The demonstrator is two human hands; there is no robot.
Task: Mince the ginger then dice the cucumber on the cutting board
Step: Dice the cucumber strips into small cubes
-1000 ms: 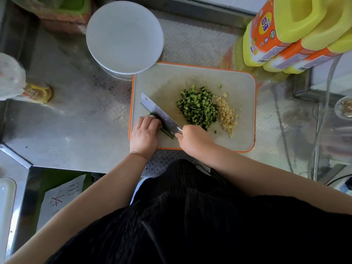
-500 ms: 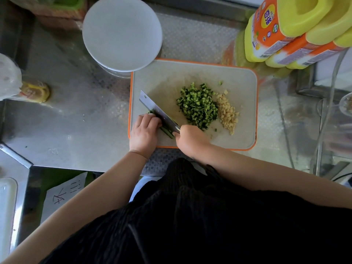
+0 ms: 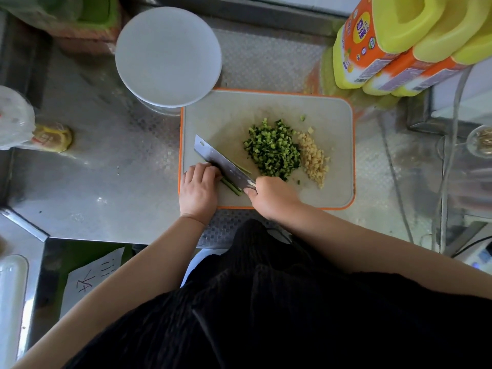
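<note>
— Steel counter [image 3: 101, 187] all round the cutting board [image 3: 335, 145]; what holds anything?
— White bowl [image 3: 168, 55] just beyond the board's far left corner, its inside bare. Yellow jugs [image 3: 394, 46] past the far right corner.
— And on the board?
— Diced cucumber [image 3: 271, 150] mid-board, minced ginger [image 3: 315, 161] touching its right side. Cucumber strips [image 3: 234, 186] lie diagonally at the near left, pressed by the left hand [image 3: 198, 190] with curled fingers. Right hand [image 3: 271, 195] grips the knife [image 3: 222, 162], blade pointing far-left.
</note>
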